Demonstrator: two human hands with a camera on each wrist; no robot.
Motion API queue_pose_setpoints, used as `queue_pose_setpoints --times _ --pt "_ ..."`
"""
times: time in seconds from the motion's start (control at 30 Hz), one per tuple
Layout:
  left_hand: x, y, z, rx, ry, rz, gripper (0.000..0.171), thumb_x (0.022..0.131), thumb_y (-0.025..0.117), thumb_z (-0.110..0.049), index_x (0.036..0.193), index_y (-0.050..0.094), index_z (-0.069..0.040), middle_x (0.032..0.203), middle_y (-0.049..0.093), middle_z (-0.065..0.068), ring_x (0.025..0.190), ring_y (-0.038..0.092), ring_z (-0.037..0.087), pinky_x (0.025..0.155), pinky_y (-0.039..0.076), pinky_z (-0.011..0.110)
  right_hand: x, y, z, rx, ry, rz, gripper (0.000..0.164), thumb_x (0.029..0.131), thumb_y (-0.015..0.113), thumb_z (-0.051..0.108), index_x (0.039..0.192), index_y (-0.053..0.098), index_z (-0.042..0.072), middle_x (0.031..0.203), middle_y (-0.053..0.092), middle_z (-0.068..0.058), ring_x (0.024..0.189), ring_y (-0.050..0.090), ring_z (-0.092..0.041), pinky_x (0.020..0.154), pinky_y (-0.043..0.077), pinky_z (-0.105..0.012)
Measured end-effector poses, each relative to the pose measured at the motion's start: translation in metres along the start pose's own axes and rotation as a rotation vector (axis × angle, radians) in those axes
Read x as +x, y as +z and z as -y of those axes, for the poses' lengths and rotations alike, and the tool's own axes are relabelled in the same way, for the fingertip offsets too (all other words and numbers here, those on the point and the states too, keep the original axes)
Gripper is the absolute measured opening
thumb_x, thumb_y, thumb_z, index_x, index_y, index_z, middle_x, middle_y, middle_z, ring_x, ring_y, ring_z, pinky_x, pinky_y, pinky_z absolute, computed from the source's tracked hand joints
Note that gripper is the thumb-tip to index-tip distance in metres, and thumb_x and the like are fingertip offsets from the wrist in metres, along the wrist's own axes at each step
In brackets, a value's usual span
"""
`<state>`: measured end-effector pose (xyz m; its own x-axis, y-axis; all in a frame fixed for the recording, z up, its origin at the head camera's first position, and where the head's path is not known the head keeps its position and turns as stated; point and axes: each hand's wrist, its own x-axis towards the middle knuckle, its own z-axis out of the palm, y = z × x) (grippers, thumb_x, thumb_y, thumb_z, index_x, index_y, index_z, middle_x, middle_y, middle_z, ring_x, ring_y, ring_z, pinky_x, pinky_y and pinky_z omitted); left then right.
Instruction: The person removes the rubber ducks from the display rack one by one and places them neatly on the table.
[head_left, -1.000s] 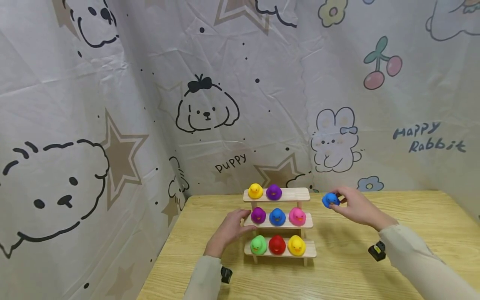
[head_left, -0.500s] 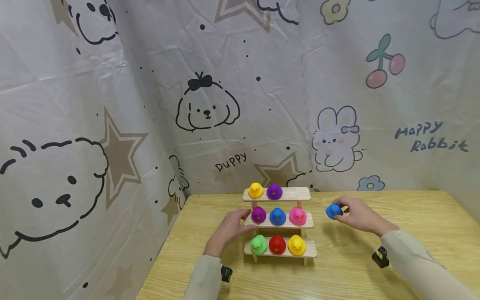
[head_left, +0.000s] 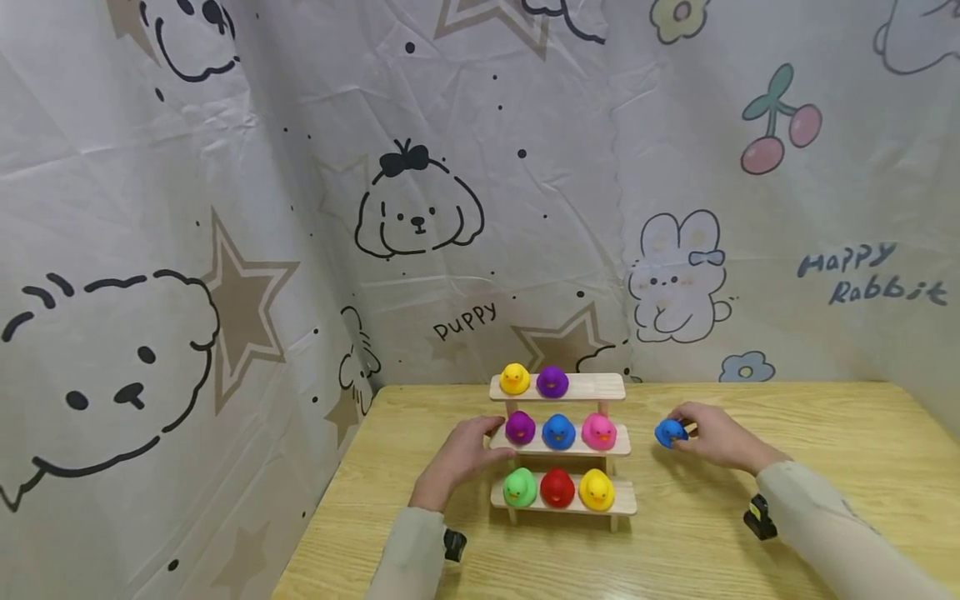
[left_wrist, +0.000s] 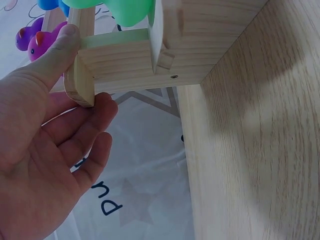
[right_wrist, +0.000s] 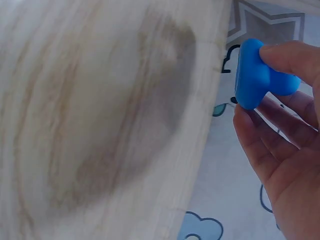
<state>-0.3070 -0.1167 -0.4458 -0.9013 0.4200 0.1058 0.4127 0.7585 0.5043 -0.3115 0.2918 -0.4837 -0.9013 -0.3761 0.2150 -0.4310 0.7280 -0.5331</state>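
A three-tier wooden display stand (head_left: pixel 562 448) holds several small rubber ducks. My left hand (head_left: pixel 461 458) grips the left end of its middle tier; in the left wrist view, the thumb lies on top of the board (left_wrist: pixel 80 82) and fingers are underneath. My right hand (head_left: pixel 720 437) pinches a blue rubber duck (head_left: pixel 670 432) to the right of the stand. In the right wrist view that duck (right_wrist: pixel 257 75) sits between thumb and fingers, apart from the table. The top tier bears a yellow duck (head_left: pixel 514 379) and a purple duck (head_left: pixel 552 382), with bare wood at its right.
On the middle tier are purple (head_left: pixel 521 427), blue (head_left: pixel 558 432) and pink (head_left: pixel 599 431) ducks. Green (head_left: pixel 520 487), red (head_left: pixel 557 487) and yellow (head_left: pixel 597 489) ones fill the bottom tier. A printed curtain (head_left: pixel 555 183) hangs behind the wooden table (head_left: pixel 570 567).
My right hand has come down and slightly to the right with the blue rubber duck, which has turned a little. The left hand keeps its grip on the stand. The head view has shifted slightly.
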Motion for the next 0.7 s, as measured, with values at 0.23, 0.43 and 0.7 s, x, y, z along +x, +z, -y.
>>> queue_pose_setpoints --times 0.23,0.43,0.7 --pt "0.001 0.000 0.000 -0.003 0.002 -0.002 0.055 0.085 0.071 -0.036 0.128 0.057 -0.004 0.122 0.061 0.011 0.110 0.056 0.026 0.095 0.044 0.041 -0.001 0.004 -0.005 0.010 0.033 0.028 0.026 0.080 0.075 0.007 0.101 0.063 -0.003 0.097 0.064 -0.010 0.092 0.062 -0.034 0.076 0.053 -0.042" --pt "0.000 0.000 -0.001 -0.006 0.007 -0.002 0.056 0.085 0.070 -0.035 0.129 0.056 -0.004 0.124 0.060 0.011 0.112 0.056 0.026 0.095 0.044 0.041 0.000 0.007 -0.010 -0.005 0.056 0.050 0.028 0.078 0.077 0.006 0.101 0.064 -0.003 0.098 0.064 -0.012 0.094 0.062 -0.035 0.079 0.052 -0.046" --pt "-0.001 -0.001 -0.001 -0.006 -0.004 0.009 0.058 0.086 0.069 -0.038 0.130 0.055 -0.004 0.125 0.059 0.010 0.112 0.055 0.026 0.095 0.044 0.041 0.004 0.009 -0.014 -0.047 0.081 0.067 0.029 0.077 0.077 0.007 0.101 0.064 -0.002 0.099 0.064 -0.012 0.093 0.061 -0.034 0.080 0.051 -0.048"
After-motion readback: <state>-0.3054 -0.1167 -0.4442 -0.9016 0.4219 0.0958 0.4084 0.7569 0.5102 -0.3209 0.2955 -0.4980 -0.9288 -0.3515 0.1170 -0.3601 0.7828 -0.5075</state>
